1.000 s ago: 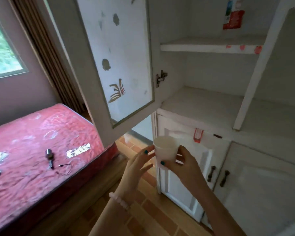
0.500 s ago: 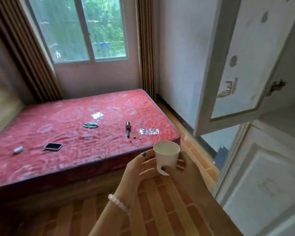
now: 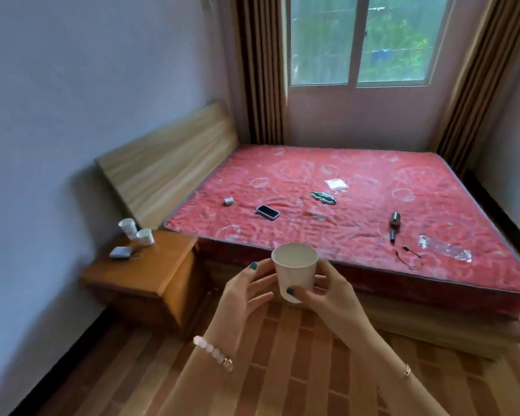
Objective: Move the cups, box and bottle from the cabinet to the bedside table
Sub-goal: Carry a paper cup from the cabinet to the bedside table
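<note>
A white paper cup point(image 3: 294, 271) is upright at the centre of the view. My right hand point(image 3: 330, 295) grips it, thumb across the front and fingers behind. My left hand point(image 3: 246, 292) is at the cup's left side with relaxed fingers, its fingertips touching the cup. The wooden bedside table point(image 3: 150, 274) stands lower left, beside the bed. On its back corner stand two white cups point(image 3: 135, 232), and a small grey case point(image 3: 120, 252) lies in front of them. The cabinet, box and bottle are out of view.
A bed with a red mattress point(image 3: 357, 211) fills the middle and right, carrying a phone point(image 3: 267, 211), a small tool with a cable point(image 3: 394, 223) and wrappers. A wooden headboard point(image 3: 165, 166) leans on the left wall. Striped wood floor point(image 3: 282, 370) lies beneath my arms.
The view has swung left, away from the cabinet, across the bed to the bedside table. Both hands have kept the same hold on the cup throughout.
</note>
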